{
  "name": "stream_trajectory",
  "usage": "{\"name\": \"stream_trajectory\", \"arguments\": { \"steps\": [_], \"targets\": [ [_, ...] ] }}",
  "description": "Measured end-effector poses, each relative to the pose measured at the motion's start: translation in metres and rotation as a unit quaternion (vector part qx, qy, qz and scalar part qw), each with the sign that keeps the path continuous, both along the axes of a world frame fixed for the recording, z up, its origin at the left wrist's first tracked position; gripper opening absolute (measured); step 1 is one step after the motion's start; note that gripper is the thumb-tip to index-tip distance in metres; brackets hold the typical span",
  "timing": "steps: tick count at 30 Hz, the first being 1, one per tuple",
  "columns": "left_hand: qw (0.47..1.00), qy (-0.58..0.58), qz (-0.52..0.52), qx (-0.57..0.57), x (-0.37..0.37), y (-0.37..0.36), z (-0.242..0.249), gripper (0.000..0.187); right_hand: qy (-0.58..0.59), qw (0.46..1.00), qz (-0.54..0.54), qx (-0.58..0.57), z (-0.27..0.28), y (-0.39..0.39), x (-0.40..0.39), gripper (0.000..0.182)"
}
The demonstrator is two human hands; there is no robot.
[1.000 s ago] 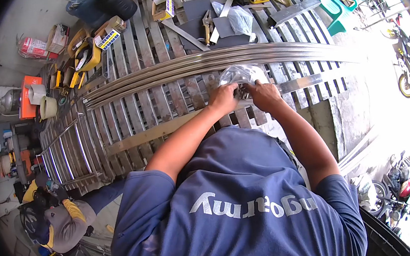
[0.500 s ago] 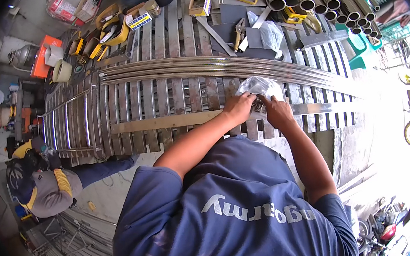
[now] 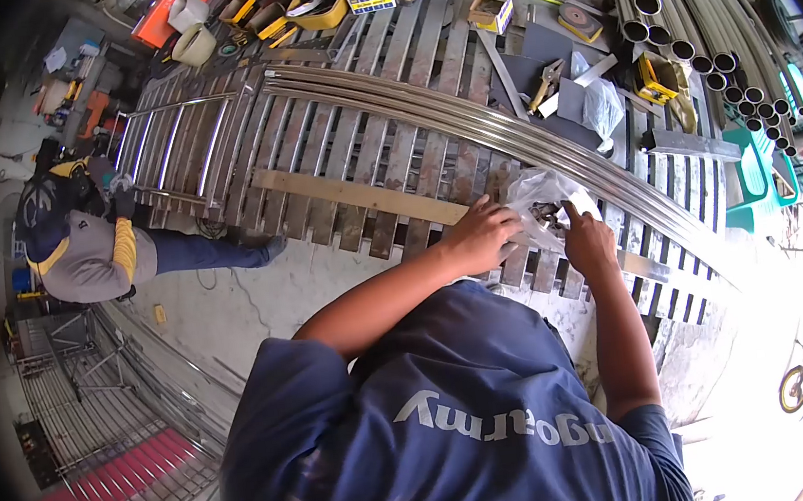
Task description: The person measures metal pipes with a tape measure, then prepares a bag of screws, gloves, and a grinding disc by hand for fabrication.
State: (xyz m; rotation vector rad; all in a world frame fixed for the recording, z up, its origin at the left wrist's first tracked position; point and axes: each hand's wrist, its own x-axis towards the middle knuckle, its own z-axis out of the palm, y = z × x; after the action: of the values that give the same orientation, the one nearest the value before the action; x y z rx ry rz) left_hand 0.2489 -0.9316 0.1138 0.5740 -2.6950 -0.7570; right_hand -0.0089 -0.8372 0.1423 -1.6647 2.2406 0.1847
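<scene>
A clear plastic bag [image 3: 579, 191] lies with its mouth spread on the slatted metal bench, and small dark metal pieces [image 3: 547, 216] show inside it. My left hand [image 3: 483, 234] is at the bag's left side, fingers apart and loosely bent, with nothing visible in them. At the right side, my right hand [image 3: 591, 238] grips the bag's edge, its index finger pointing toward the metal pieces; its other fingers are partly hidden. A flat strip [image 3: 357, 196] lies on the slats left of my left hand.
Long shiny tubes [image 3: 386, 100] cross the bench beyond the bag. Pliers [image 3: 546, 84], a second plastic bag [image 3: 602, 107] and small boxes lie farther back. Large pipes [image 3: 647, 5] stick out at back right. A co-worker [image 3: 91, 229] is at the left, by a metal frame [image 3: 180, 147].
The view has turned and shifted. My left hand has come away from the bag's mouth and its fingers have spread. The bag is opened wider, showing the metal pieces; my right hand stays at it.
</scene>
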Motion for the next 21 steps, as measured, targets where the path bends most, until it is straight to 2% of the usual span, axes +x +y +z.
{"name": "stream_trajectory", "arguments": {
  "steps": [5, 8, 12, 16, 17, 21],
  "targets": [
    [0.996, 0.017, 0.077, 0.047, 0.042, 0.016, 0.008, 0.037, 0.008, 0.999, 0.047, 0.024, -0.004, -0.006, 0.000, 0.053],
    [0.993, 0.002, 0.100, 0.063, 0.050, 0.029, 0.016, 0.038, 0.012, 0.997, 0.075, 0.011, -0.011, -0.012, 0.004, 0.046],
    [0.992, 0.002, 0.107, 0.067, 0.052, 0.041, 0.009, 0.038, 0.016, 0.995, 0.100, 0.004, -0.005, -0.020, 0.014, 0.048],
    [0.992, -0.012, 0.110, 0.065, 0.053, 0.045, 0.010, 0.039, 0.027, 0.993, 0.110, 0.019, 0.007, -0.021, 0.016, 0.042],
    [0.991, -0.012, 0.113, 0.068, 0.054, 0.045, 0.011, 0.039, 0.019, 0.993, 0.113, -0.016, 0.010, -0.016, 0.015, 0.040],
    [0.991, 0.005, 0.115, 0.073, 0.052, 0.040, 0.015, 0.036, 0.004, 0.998, 0.064, 0.019, 0.033, -0.009, 0.008, 0.041]
  ]
}}
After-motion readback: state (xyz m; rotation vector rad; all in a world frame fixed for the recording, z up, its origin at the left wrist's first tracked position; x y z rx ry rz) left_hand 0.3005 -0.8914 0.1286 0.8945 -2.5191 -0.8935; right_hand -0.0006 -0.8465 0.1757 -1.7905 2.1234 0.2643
